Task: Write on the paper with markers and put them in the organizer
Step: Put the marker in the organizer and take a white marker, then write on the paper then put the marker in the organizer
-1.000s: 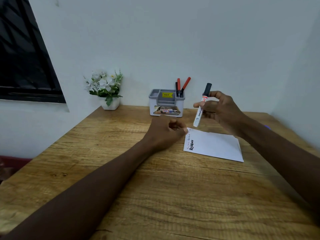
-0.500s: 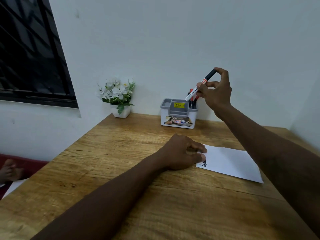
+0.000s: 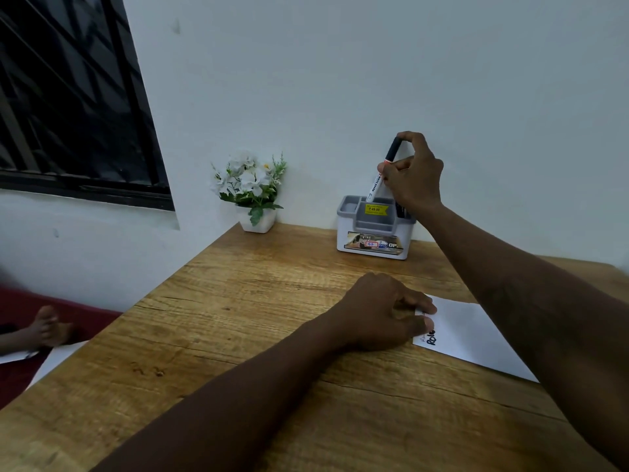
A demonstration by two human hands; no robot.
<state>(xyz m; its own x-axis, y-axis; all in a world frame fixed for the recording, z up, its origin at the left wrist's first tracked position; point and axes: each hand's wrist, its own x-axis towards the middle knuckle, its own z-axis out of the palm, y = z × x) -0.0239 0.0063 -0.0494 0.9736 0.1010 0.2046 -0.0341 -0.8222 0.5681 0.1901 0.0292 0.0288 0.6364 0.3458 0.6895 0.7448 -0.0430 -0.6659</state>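
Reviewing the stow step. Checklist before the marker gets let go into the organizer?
1. Grip: ok. The right hand pinches the marker at the barrel, with one fingertip on top of the cap.
2. Cap on: ok, the black cap is fitted.
3. Lower end inside the organizer: ok, it dips behind the rim of a rear compartment. How deep, cannot tell.
4. Room in that compartment: cannot tell, the inside is hidden.
5. Organizer upright: ok, it stands level.
6. Paper held: ok, the left hand rests on its left edge.
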